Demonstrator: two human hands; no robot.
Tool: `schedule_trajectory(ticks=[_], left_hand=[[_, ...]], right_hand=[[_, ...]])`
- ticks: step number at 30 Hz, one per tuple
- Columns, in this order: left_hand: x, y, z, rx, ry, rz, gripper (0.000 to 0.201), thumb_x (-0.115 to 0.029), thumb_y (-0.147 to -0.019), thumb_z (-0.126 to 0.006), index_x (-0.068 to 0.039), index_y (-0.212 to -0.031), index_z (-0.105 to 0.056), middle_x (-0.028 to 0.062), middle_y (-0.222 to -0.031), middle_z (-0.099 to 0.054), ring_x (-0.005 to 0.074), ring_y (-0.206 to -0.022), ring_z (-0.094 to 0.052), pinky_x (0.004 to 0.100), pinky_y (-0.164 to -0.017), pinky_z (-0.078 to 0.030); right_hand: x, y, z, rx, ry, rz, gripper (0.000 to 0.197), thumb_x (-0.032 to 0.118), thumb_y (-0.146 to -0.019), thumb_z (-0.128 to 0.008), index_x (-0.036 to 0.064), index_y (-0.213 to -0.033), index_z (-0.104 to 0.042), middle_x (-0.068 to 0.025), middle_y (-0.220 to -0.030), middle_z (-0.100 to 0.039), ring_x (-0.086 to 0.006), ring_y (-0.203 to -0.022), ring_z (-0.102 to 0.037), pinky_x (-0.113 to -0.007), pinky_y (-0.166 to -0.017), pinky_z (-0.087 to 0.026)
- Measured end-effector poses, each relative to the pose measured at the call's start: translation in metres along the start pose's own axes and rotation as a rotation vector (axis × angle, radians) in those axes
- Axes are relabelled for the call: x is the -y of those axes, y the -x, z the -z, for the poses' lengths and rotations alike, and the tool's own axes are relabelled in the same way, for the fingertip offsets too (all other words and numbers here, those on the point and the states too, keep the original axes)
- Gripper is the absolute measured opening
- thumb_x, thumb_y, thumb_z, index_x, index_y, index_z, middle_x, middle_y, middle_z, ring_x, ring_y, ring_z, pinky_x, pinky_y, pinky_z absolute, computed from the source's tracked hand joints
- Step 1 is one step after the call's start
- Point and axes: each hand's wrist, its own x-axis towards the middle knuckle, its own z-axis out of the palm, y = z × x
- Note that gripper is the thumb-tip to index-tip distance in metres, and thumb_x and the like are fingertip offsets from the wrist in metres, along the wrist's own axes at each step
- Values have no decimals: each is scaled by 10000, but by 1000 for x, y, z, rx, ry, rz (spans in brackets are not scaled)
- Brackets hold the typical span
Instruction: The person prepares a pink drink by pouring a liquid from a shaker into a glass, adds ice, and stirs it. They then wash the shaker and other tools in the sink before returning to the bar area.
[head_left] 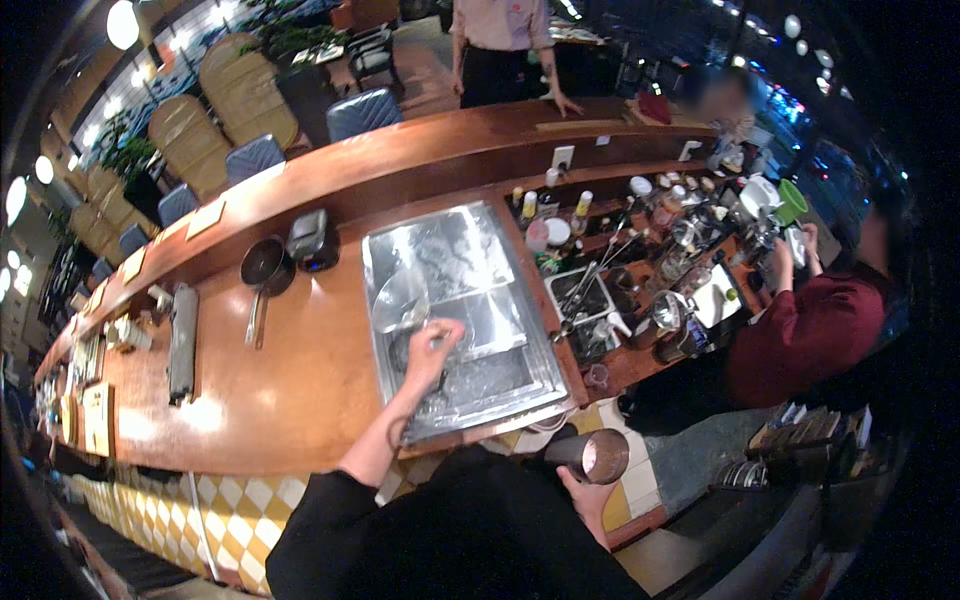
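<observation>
My left hand (432, 352) reaches over a stainless-steel ice bin (465, 222) set into the wooden counter. Its fingers are closed around the handle of a clear, rounded scoop (402, 298), whose bowl points away from me over the bin. Under and beside the hand, ice (485, 378) shows in the bin's near opening; a metal cover lies over the far part. Low at the right, in front of the counter, my right hand (588, 492) grips a dark shaker cup (597, 452) with something pale inside.
Left on the counter (310, 400) stand a saucepan (265, 265), a black appliance (313, 240) and a long grey roll (183, 345). Bottles and glassware crowd a small sink (580, 295) at right. A co-worker in dark red (810, 330) works there. Another person (503, 45) stands across the bar.
</observation>
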Motion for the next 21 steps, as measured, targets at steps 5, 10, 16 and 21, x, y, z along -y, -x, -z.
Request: schedule_trajectory(ticks=[5, 10, 16, 21], left_hand=[[-6, -63, -7, -139, -48, -97, 207, -205, -889, -726, -13, -964, -737, 100, -930, -754, 153, -861, -689, 304, -799, -506], [-155, -150, 10, -11, -242, -220, 179, -160, -896, -714, -4, -983, -717, 80, -916, -744, 125, -897, -683, 294, -795, -515], [-308, -210, -7, 239, -199, -396, 145, -142, -930, -693, 0, -938, -717, 30, -898, -721, 92, -882, -655, 267, -842, -527], [-351, -233, -49, 324, -71, -415, 141, -128, -947, -668, 10, -936, -691, 64, -929, -723, 129, -932, -677, 283, -902, -521]], right_hand=[[-27, -9, 18, -18, 76, 33, 1207, 124, -581, -950, -54, -1468, -152, -200, -1471, -347, -290, -1339, -400, -428, -1140, -322], [-7, -31, 22, 15, -23, 46, 1220, 141, -569, -959, -60, -1466, -157, -217, -1453, -361, -292, -1337, -404, -442, -1147, -314], [0, -68, 49, -42, 51, 42, 1223, 190, -549, -977, -78, -1438, -182, -220, -1414, -395, -304, -1306, -431, -442, -1125, -340], [16, -118, 70, -57, -8, 61, 1171, 227, -526, -990, -86, -1373, -243, -214, -1357, -432, -301, -1251, -469, -438, -1082, -386]])
